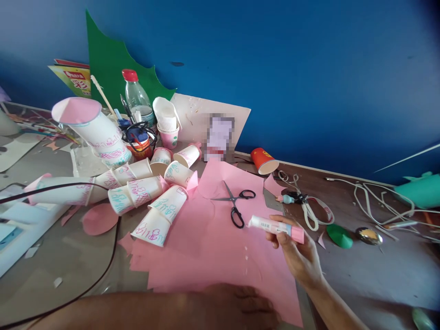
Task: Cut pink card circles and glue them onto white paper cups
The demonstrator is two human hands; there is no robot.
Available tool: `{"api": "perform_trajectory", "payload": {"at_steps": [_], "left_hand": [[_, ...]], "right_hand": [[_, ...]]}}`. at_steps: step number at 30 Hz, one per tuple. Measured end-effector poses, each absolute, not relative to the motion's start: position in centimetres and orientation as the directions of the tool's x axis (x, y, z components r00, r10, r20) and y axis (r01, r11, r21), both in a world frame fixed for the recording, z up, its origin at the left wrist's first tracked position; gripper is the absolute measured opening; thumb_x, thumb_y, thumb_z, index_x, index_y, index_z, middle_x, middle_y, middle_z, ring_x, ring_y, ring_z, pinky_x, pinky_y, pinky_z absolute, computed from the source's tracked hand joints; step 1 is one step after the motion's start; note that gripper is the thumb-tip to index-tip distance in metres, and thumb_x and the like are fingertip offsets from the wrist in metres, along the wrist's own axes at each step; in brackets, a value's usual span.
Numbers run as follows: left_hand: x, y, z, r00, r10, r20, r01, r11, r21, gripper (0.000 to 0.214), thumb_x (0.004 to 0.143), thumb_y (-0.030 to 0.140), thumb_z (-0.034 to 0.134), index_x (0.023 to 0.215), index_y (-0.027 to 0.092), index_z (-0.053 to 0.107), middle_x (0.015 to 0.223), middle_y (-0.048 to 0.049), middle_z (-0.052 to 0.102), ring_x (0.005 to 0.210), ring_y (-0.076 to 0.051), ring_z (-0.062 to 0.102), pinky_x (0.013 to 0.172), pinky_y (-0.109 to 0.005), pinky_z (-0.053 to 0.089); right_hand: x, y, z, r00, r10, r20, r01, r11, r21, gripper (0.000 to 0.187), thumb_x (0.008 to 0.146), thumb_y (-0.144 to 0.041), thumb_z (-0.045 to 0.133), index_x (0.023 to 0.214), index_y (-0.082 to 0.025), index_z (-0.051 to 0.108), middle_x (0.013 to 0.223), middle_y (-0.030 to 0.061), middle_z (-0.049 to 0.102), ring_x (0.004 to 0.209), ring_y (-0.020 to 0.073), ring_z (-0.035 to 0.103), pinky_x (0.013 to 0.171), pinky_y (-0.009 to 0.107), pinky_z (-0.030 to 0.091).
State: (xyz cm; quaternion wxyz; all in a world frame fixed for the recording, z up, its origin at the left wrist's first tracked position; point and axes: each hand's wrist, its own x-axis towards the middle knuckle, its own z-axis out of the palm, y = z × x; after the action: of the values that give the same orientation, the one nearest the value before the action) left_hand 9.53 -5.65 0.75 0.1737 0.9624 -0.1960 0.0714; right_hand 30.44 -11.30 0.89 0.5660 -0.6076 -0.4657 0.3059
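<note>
My right hand is closed around a pink and white glue stick, held level over the right edge of a stack of pink paper sheets. My left hand lies palm down on the near edge of that pink paper, fingers flat and holding nothing. Black-handled scissors rest open on the pink paper just beyond the glue stick. To the left, several paper cups with pink and green drawings are joined in chains on the table.
A red cup lies on its side near the blue wall. A plastic bottle and a holder of tools stand at the back left. White cables, a green paper cone and a black cord lie around.
</note>
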Motion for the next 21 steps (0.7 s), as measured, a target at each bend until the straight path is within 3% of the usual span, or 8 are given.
{"api": "perform_trajectory", "payload": {"at_steps": [3,5,9,11,21], "left_hand": [[9.6,-5.7,0.6,0.912,-0.372,0.175,-0.409,-0.863,0.296,0.042,0.092,0.025,0.033,0.129,0.017,0.051,0.141,0.0016,0.045,0.135,-0.013,0.031,0.112,-0.023,0.026],[9.6,-5.7,0.5,0.911,-0.384,0.153,-0.413,-0.858,0.306,0.043,0.092,0.025,0.033,0.129,0.016,0.051,0.141,0.0013,0.045,0.134,-0.014,0.032,0.112,-0.024,0.027],[9.5,-5.7,0.4,0.918,-0.365,0.157,-0.397,-0.855,0.334,0.042,0.089,0.025,0.036,0.128,0.02,0.052,0.144,0.0018,0.04,0.136,-0.012,0.028,0.109,-0.025,0.032],[9.4,-5.8,0.2,0.917,-0.36,0.169,-0.397,-0.853,0.338,0.041,0.088,0.025,0.038,0.126,0.02,0.053,0.143,0.0013,0.041,0.136,-0.012,0.028,0.108,-0.025,0.033],[9.5,-5.8,0.0,0.925,-0.348,0.15,-0.379,-0.83,0.41,0.046,0.085,0.023,0.042,0.131,0.021,0.049,0.144,0.0017,0.04,0.136,-0.012,0.028,0.108,-0.025,0.032]], "right_hand": [[30.0,-11.1,0.8,0.336,0.921,0.199,0.225,0.127,-0.966,0.038,0.091,-0.037,0.049,0.126,-0.023,0.045,0.084,0.0051,0.065,0.055,0.0131,0.053,0.057,0.032,0.049],[29.8,-11.1,0.7,0.302,0.921,0.245,0.344,0.134,-0.929,0.036,0.093,-0.029,0.047,0.128,-0.024,0.042,0.088,0.0054,0.065,0.058,0.0136,0.055,0.06,0.032,0.049],[29.5,-11.2,0.6,0.118,0.938,0.327,0.66,0.171,-0.731,0.042,0.087,-0.011,0.047,0.126,-0.025,0.045,0.097,0.0085,0.061,0.088,0.0212,0.058,0.076,0.037,0.048],[29.2,-11.2,0.7,0.03,0.935,0.354,0.735,0.219,-0.642,0.046,0.083,-0.005,0.045,0.125,-0.025,0.045,0.096,0.009,0.058,0.09,0.0229,0.056,0.077,0.039,0.048],[28.3,-11.5,-0.7,-0.087,0.924,0.373,0.816,0.281,-0.505,0.056,0.077,0.002,0.04,0.128,-0.021,0.043,0.097,0.0102,0.048,0.088,0.0245,0.049,0.071,0.04,0.046]]}}
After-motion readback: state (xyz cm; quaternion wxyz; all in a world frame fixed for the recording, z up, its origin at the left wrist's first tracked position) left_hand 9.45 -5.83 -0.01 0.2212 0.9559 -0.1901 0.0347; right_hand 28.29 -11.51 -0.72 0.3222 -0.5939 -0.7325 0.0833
